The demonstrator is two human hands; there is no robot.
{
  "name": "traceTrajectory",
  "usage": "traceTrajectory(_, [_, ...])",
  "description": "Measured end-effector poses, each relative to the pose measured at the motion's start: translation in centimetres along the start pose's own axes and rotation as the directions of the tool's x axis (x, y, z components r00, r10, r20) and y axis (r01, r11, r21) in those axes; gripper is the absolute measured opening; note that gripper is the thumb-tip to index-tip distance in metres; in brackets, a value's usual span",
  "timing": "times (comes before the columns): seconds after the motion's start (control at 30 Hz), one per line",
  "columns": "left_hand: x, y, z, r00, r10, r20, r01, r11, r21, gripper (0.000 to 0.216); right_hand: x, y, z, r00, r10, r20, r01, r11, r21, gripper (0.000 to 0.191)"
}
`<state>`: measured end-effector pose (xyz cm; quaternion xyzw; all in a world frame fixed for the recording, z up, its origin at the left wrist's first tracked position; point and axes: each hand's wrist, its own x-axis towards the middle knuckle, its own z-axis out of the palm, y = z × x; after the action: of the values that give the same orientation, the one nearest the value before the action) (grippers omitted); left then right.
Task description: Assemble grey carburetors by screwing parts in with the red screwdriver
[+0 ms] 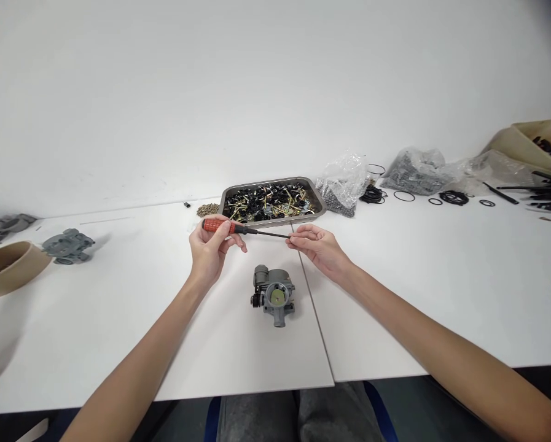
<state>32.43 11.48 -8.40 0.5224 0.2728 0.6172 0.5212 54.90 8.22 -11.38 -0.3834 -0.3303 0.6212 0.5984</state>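
Note:
My left hand (pixel 211 248) is closed round the red handle of a screwdriver (pixel 238 228), held level above the white table (pixel 118 319). The thin black shaft points right, and its tip sits between the pinched fingertips of my right hand (pixel 319 245). Whether those fingertips also hold some small part is too small to tell. A grey metal carburetor (pixel 274 296) stands on the table just below and between both hands, untouched. Behind the hands lies a metal tray (pixel 319 202) full of small black and brass parts.
Clear bags of small dark parts (pixel 344 181) and black O-rings (pixel 453 197) lie at the back right. A brown box with black sticks (pixel 537 144) is far right. Another grey casting (pixel 67 245) and a cardboard bowl (pixel 8 267) sit at left. A seam (pixel 314 319) joins two tabletops.

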Motion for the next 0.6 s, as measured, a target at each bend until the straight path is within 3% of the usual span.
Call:
traceTrajectory(0.17, [0.4,0.8,-0.6,1.0,0.003,-0.001,-0.003,1.0,0.014,0.017,-0.2,-0.9,0.0,0.99,-0.005,0.14,0.025,0.99,-0.142,0.052])
traceTrajectory(0.3, [1.5,2.8,-1.3,1.0,0.023,-0.018,-0.022,1.0,0.021,0.017,0.2,-2.8,-1.4,0.946,0.007,0.323,0.084,0.96,-0.265,0.05])
traceTrajectory(0.4, [3.0,5.7,-1.3,0.997,0.081,0.018,-0.082,0.995,0.055,0.018,0.0,-3.8,-1.9,0.82,0.065,0.569,0.195,0.903,-0.383,0.064])
traceTrajectory(0.47, [4.1,7.9,-0.9,0.987,0.119,0.112,-0.13,0.987,0.09,0.018,-0.7,-4.0,-1.3,0.719,0.105,0.687,0.342,0.807,-0.482,0.082])
traceTrajectory(0.53, [4.9,9.8,-0.2,0.961,0.131,0.242,-0.163,0.98,0.117,0.018,-1.9,-3.8,-0.1,0.667,0.155,0.729,0.474,0.667,-0.575,0.092])
traceTrajectory(0.6, [5.4,11.1,0.3,0.916,0.135,0.379,-0.197,0.972,0.129,0.018,-3.1,-3.2,1.3,0.642,0.205,0.738,0.548,0.551,-0.63,0.088])
